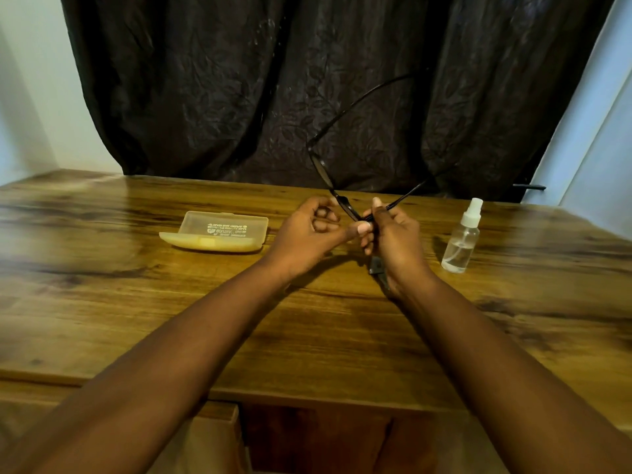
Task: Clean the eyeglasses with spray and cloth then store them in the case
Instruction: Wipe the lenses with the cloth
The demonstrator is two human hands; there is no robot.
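Eyeglasses (323,172) held up between both hands (345,230), above the table (136,302).

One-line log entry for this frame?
both hands hold black thin-framed eyeglasses above wooden table | translucent yellowish plastic case shut | clear spray bottle upright, untouched

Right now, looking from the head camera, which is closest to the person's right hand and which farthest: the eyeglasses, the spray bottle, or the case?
1. Eyeglasses: held in the right hand itself, rising above it.
2. Spray bottle: standing on the table just to its right.
3. Case: lying closed to the left, beyond the left hand.
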